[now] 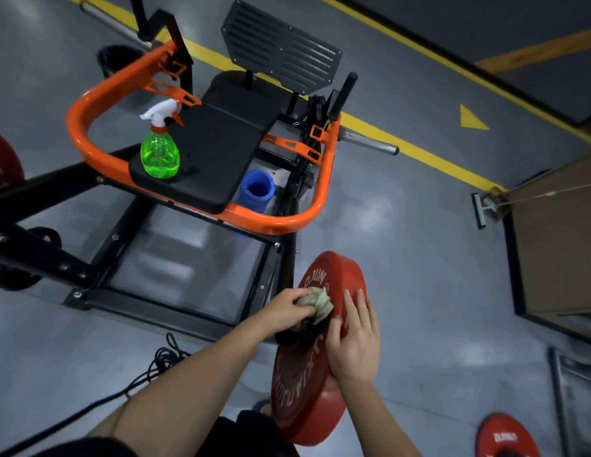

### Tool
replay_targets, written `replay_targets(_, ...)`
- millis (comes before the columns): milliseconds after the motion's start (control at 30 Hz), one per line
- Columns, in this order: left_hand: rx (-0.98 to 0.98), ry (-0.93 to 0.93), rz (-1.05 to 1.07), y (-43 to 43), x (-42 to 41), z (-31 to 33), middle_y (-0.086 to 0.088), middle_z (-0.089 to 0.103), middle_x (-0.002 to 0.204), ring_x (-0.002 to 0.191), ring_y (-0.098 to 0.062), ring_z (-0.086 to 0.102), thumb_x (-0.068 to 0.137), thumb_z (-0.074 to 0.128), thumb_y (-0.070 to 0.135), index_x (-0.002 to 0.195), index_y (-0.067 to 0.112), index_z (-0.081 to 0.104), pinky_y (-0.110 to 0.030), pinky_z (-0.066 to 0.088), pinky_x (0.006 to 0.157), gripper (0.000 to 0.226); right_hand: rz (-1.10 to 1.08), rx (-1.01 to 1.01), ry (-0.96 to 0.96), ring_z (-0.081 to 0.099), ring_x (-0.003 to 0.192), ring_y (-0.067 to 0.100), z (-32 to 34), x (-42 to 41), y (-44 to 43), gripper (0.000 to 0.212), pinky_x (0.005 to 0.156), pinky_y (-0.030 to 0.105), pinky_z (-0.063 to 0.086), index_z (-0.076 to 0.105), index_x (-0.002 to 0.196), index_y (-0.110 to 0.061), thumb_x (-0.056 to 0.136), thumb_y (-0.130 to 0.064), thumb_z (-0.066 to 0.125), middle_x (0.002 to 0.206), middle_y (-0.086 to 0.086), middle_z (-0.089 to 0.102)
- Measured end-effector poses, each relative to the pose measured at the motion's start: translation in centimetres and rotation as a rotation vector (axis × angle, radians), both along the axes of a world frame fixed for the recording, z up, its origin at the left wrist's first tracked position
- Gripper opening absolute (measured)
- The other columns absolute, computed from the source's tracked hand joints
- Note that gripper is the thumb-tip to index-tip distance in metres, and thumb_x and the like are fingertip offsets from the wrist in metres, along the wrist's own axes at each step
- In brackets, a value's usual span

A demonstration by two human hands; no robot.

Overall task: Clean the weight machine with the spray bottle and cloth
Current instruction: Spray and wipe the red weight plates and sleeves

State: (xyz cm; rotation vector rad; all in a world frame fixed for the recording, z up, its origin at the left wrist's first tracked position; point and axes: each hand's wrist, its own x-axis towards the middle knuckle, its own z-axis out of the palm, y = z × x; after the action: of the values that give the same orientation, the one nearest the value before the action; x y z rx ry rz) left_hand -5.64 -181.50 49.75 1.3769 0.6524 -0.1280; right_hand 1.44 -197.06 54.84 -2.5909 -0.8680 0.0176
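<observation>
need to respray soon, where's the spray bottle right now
In the head view, the green spray bottle stands upright at upper left on the black seat pad, inside the orange frame, left of the blue cup.

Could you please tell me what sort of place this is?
Most likely a gym: a red weight plate, an orange-framed weight machine with a black padded seat, and a second plate on the floor.
</observation>
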Motion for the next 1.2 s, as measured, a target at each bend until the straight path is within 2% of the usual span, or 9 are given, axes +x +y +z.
replay_targets(133, 0.012, -0.025, 0.017, -0.5, -0.5, 0.2, 0.015, 0.071, 0.084, 0.079, 0.000, 0.065, 0.075, 0.063, 0.017, 0.090, 0.032, 0.071, -0.018, 0.047, 0.077, 0.023, 0.034, -0.102, 0.091, 0.041, 0.141, 0.029, 0.5, 1.5, 1.1, 0.055, 0.113, 0.046, 0.041, 0.058, 0.140, -0.013, 0.094, -0.040, 0.045, 0.149, 0.008, 0.050)
replay_targets(267, 0.065, -0.074, 0.032, -0.7, -0.5, 0.0, 0.017, 0.068, 0.088, 0.074, 0.012, 0.060, 0.084, 0.060, 0.002, 0.104, 0.021, 0.072, -0.016, 0.047, 0.075, 0.030, -0.009, -0.299, 0.114, 0.040, 0.143, 0.024, 1.2, 4.9, 4.6, 0.049, 0.114, 0.042, 0.037, 0.052, 0.145, -0.024, 0.101, -0.043, 0.044, 0.152, -0.001, 0.049)
replay_targets(367, 0.062, -0.060, 0.032, -0.7, -0.8, 0.0, 0.015, 0.064, 0.083, 0.065, 0.014, 0.055, 0.087, 0.057, 0.000, 0.108, 0.010, 0.069, -0.013, 0.045, 0.068, 0.027, -0.109, -0.345, 0.036, 0.030, 0.149, 0.029, 1.6, 7.3, 7.1, 0.058, 0.121, 0.043, 0.023, 0.035, 0.157, -0.016, 0.106, -0.043, 0.033, 0.159, 0.007, 0.041)
replay_targets(567, 0.098, -0.055, -0.043, -0.4, -1.7, 0.8, 0.012, 0.066, 0.119, 0.097, 0.012, 0.063, 0.094, 0.066, 0.010, 0.141, 0.025, 0.056, -0.007, 0.044, 0.080, 0.050, -0.275, -0.130, 0.477, 0.002, 0.157, 0.028, 3.2, 3.8, 4.5, 0.076, 0.125, 0.040, 0.001, 0.012, 0.163, -0.012, 0.105, -0.054, 0.036, 0.170, 0.012, 0.005)
replay_targets(700, 0.130, -0.019, -0.207, 0.0, -1.1, 1.3, 0.014, 0.057, 0.132, 0.121, -0.007, 0.055, 0.098, 0.066, 0.016, 0.149, 0.031, 0.044, -0.017, 0.040, 0.095, 0.058, -0.071, -0.159, 0.597, -0.004, 0.156, 0.017, 3.4, -0.8, -1.0, 0.116, 0.121, 0.030, 0.004, -0.011, 0.162, -0.021, 0.084, -0.068, 0.062, 0.170, -0.001, -0.014)
replay_targets(800, 0.135, 0.015, -0.296, 0.8, -1.0, 0.4, 0.012, 0.067, 0.120, 0.114, -0.010, 0.062, 0.092, 0.072, 0.016, 0.125, 0.038, 0.060, -0.025, 0.047, 0.097, 0.042, 0.055, -0.340, 0.644, -0.007, 0.155, 0.023, 3.7, -0.3, -1.9, 0.159, 0.125, 0.038, 0.009, -0.030, 0.155, -0.024, 0.055, -0.076, 0.082, 0.162, -0.005, -0.033)
replay_targets(900, 0.214, 0.033, -0.355, 1.5, -0.4, 0.9, 0.016, 0.066, 0.093, 0.097, -0.010, 0.064, 0.086, 0.078, 0.016, 0.091, 0.038, 0.064, -0.023, 0.046, 0.082, 0.027, 0.108, -0.457, 0.758, -0.005, 0.156, 0.031, 4.1, 1.0, -1.7, 0.180, 0.124, 0.048, 0.022, -0.047, 0.142, -0.030, 0.039, -0.062, 0.096, 0.147, -0.013, -0.055)
replay_targets(1000, 0.358, 0.035, -0.192, 0.8, 2.4, 2.6, 0.000, 0.070, 0.114, 0.109, -0.020, 0.063, 0.091, 0.061, 0.005, 0.115, 0.022, 0.067, -0.017, 0.038, 0.082, 0.030, 0.143, -0.489, 0.778, 0.004, 0.155, 0.039, 4.2, 1.4, -2.2, 0.183, 0.119, 0.053, 0.031, -0.056, 0.132, -0.034, 0.036, -0.058, 0.098, 0.129, -0.021, -0.066)
replay_targets(1200, 0.200, 0.067, 0.299, 1.0, 6.7, 1.9, -0.004, 0.066, 0.132, 0.125, -0.020, 0.059, 0.091, 0.049, -0.005, 0.139, 0.022, 0.058, -0.015, 0.037, 0.098, 0.056, 0.096, -0.614, 0.685, 0.020, 0.149, 0.046, 4.8, 1.6, -0.4, 0.178, 0.120, 0.053, 0.027, -0.050, 0.141, -0.019, 0.049, -0.047, 0.100, 0.150, 0.006, -0.053)
